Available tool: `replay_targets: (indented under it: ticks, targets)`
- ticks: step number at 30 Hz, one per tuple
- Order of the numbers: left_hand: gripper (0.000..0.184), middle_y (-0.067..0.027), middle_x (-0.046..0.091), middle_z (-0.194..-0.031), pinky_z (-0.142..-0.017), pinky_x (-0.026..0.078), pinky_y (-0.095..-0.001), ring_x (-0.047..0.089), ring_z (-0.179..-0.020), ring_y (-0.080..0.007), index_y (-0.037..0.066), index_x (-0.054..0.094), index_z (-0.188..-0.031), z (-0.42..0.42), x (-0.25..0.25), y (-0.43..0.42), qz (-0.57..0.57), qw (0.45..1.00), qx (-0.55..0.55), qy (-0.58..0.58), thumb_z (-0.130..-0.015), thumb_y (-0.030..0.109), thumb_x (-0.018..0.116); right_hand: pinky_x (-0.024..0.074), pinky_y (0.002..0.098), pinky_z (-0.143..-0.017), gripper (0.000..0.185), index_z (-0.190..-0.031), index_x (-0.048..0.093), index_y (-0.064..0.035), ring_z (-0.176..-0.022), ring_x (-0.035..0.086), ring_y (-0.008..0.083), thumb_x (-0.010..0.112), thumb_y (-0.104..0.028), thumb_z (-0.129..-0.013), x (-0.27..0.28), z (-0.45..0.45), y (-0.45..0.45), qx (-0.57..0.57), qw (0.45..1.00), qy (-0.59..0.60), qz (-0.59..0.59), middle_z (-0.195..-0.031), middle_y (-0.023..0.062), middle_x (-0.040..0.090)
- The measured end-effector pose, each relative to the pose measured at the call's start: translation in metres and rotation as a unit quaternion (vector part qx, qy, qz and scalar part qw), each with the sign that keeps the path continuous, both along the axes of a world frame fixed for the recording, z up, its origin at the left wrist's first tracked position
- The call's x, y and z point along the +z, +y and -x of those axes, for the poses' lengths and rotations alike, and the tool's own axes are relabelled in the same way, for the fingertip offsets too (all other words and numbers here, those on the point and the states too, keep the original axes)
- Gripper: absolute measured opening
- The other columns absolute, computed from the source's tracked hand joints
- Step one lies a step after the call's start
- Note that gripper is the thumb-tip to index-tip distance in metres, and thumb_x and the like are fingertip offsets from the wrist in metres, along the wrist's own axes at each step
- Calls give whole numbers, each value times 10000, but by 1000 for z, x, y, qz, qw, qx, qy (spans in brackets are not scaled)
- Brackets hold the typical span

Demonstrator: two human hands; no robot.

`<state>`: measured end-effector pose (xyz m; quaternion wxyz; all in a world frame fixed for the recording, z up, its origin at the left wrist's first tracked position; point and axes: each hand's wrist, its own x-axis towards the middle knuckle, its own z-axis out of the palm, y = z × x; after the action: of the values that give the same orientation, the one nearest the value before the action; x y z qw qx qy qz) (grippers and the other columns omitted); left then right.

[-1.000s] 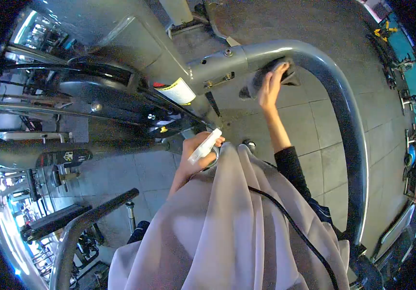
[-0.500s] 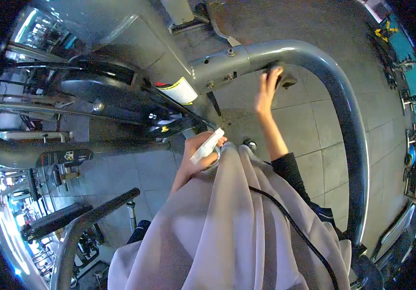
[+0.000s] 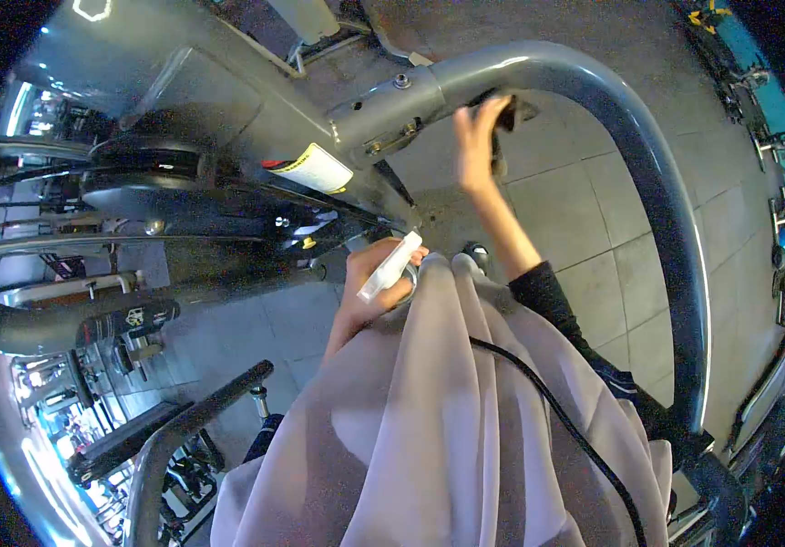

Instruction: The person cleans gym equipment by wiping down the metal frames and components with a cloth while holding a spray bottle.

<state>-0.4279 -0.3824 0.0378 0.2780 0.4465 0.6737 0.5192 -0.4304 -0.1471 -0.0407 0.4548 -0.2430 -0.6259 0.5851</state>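
Observation:
My left hand [image 3: 369, 290] is closed around what looks like a spray bottle [image 3: 390, 267], seen from above with its long white top uppermost. It is close in front of the grey-mauve garment [image 3: 392, 410]. Farther out, my right hand [image 3: 479, 157] reaches up below the curved grey metal tube [image 3: 538, 62] of a gym machine. Its raised fingers are slightly blurred, with a dark cloth [image 3: 520, 111] against them, partly hidden by the hand. Whether the cloth touches the tube I cannot tell.
A warning label [image 3: 315, 168] is on the machine's grey frame [image 3: 256, 105]. Left lie a padded bar [image 3: 128, 319] and a black handle [image 3: 228, 387]. A black cable [image 3: 547, 401] crosses the garment. Tiled floor [image 3: 574, 246] shows inside the curved tube; more gym equipment stands right.
The view has shifted, so the machine appears farther left and higher. My right hand and the dark cloth appear farther up and left. My left hand keeps the spray bottle in nearly the same place.

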Motion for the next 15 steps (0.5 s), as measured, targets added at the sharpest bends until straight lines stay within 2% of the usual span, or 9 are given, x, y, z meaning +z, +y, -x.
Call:
replay_targets:
  ticks: [2,3,4,6,8,9,12,13,15]
  targets:
    - [335,-144,661,-938,-818,485,-338,640,-892,-248,-24,628,-916,0,-1,1,-2,1000,-2,-4,-591,-46,548,-61,409,-1111,836,-1360,-149,103,-1360,-172,357,421,-346,-946,4,-7,-25,23,986,-114,-124,-1448,271,-197]
    - [326,-145,659,-938,-817,486,-339,640,-897,-246,-22,626,-909,1,0,1,-4,1000,-6,8,-593,-42,551,-66,432,-1107,794,-1362,-127,109,-1351,-176,393,397,-326,-953,7,-4,-18,10,989,-98,-112,-1436,298,-197]
    - [316,-146,658,-939,-817,487,-341,639,-902,-245,-20,625,-903,1,0,1,-6,1000,-9,19,-595,-39,555,-57,419,-1111,755,-1371,-103,103,-1359,-169,371,373,-317,-962,1,-3,-4,-7,992,-94,-79,-1444,291,-182]
    - [311,-149,656,-940,-815,488,-341,638,-906,-247,-18,624,-898,2,4,1,2,1000,-4,20,-594,-37,559,-53,398,-1114,732,-1377,-88,96,-1368,-166,328,351,-326,-971,-36,-3,47,-50,983,-73,-164,-1460,264,-168]
    - [307,-151,654,-941,-814,488,-342,638,-911,-248,-17,623,-894,2,5,0,9,1000,5,21,-593,-35,563,-54,374,-1114,733,-1377,-95,98,-1371,-169,283,323,-352,-978,-7,-14,67,-17,990,137,33,-1473,229,-167]
    - [303,-154,652,-943,-810,489,-341,638,-910,-249,-18,623,-893,3,5,0,0,1000,8,8,-595,-34,567,-58,363,-1112,762,-1377,-106,97,-1374,-156,271,314,-395,-974,3,-17,66,-50,996,70,18,-1479,214,-158]
    - [298,-156,651,-945,-805,489,-339,639,-904,-247,-22,622,-892,1,5,-2,-8,1000,16,-9,-598,-35,568,-54,362,-1112,801,-1378,-104,96,-1376,-143,282,329,-434,-961,15,-16,36,-43,999,23,18,-1478,226,-149]
    - [297,-156,651,-945,-803,488,-339,641,-899,-245,-25,621,-892,2,3,-2,-5,1000,18,-14,-600,-37,566,-53,364,-1112,824,-1381,-93,93,-1376,-139,295,362,-441,-949,11,-9,31,2,999,-6,48,-1473,237,-150]
    - [295,-155,651,-946,-804,488,-339,641,-899,-243,-26,622,-891,3,2,-2,-3,1000,9,-5,-602,-38,564,-49,384,-1113,808,-1384,-77,93,-1372,-148,321,386,-403,-945,9,-18,-1,8,998,-50,-32,-1466,254,-155]
